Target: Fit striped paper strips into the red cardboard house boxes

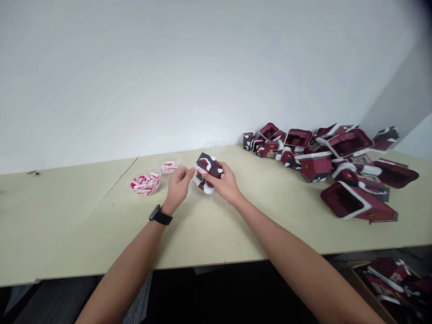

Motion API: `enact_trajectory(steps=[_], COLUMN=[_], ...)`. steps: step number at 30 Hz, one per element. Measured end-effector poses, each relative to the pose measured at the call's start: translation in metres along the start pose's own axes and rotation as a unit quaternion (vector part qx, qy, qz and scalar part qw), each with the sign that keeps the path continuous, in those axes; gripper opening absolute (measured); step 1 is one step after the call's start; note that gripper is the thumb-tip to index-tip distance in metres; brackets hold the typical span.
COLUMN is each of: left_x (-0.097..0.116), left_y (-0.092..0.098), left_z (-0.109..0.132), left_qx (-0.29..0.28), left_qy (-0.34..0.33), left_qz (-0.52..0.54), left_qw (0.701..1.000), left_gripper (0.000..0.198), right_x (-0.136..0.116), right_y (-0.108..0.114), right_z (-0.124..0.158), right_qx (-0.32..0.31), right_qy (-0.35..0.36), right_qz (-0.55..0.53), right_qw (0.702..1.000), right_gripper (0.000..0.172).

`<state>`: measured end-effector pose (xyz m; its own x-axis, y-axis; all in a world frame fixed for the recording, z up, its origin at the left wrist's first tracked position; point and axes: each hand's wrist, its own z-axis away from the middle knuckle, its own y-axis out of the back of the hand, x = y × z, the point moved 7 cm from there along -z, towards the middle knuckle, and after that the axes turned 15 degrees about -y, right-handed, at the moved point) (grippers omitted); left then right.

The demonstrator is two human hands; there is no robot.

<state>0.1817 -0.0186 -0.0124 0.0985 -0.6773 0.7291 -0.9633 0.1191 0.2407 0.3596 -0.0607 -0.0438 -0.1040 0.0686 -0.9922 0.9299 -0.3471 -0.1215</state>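
A small maroon model house (206,173) with a dark roof and white snow-like trim is held above the pale tabletop (216,229). My right hand (224,181) grips it across the roof, and my left hand (178,186) presses it from the left with fingers and thumb. A black watch (160,215) sits on my left wrist. Just left of my left hand stand a clear dish of red-and-white pieces (145,183) and a smaller clear dish of similar pieces (169,168). The underside of the house is partly hidden.
A large heap of maroon house models and open shells (324,157) lies on the table's right side against the wall. A cardboard box of similar houses (388,283) sits below the front edge at lower right. A seam crosses the tabletop left of the dishes.
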Motion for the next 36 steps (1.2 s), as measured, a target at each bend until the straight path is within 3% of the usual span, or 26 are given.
enact_trajectory(steps=[3, 6, 8, 11, 16, 21, 23, 32, 36], left_x=[0.000, -0.009, -0.019, -0.024, -0.016, -0.014, -0.013, -0.017, -0.016], left_y=[-0.009, -0.015, -0.019, -0.020, -0.019, -0.021, -0.023, -0.023, -0.022], left_z=[0.004, 0.009, 0.014, 0.015, 0.011, 0.012, 0.013, 0.010, 0.009], left_qx=[-0.073, -0.100, -0.100, -0.092, -0.126, -0.153, -0.159, -0.097, -0.079], left_qy=[0.035, 0.094, 0.157, 0.211, 0.223, 0.217, 0.212, 0.190, 0.177], left_qz=[-0.009, 0.008, 0.081, 0.210, 0.308, 0.307, 0.308, 0.281, 0.281], left_qw=[0.997, 0.991, 0.979, 0.950, 0.916, 0.914, 0.914, 0.936, 0.940], left_gripper=[0.052, 0.055, 0.054, 0.049, 0.043, 0.041, 0.040, 0.044, 0.045], right_x=[0.002, 0.001, -0.001, -0.001, -0.005, -0.008, -0.010, -0.007, -0.007], right_y=[-0.002, -0.005, -0.007, -0.012, -0.013, -0.015, -0.017, -0.021, -0.020], right_z=[0.003, 0.008, 0.011, 0.010, 0.004, 0.007, 0.010, 0.008, 0.007], right_qx=[0.011, 0.027, 0.022, -0.040, -0.130, -0.214, -0.240, -0.186, -0.192], right_qy=[0.044, 0.094, 0.114, 0.094, 0.033, 0.003, 0.002, -0.015, -0.015], right_qz=[0.033, 0.082, 0.104, 0.088, 0.052, 0.014, 0.009, -0.047, -0.050], right_qw=[0.998, 0.992, 0.988, 0.991, 0.990, 0.977, 0.971, 0.981, 0.980], right_gripper=[0.056, 0.051, 0.050, 0.055, 0.063, 0.099, 0.105, 0.097, 0.096])
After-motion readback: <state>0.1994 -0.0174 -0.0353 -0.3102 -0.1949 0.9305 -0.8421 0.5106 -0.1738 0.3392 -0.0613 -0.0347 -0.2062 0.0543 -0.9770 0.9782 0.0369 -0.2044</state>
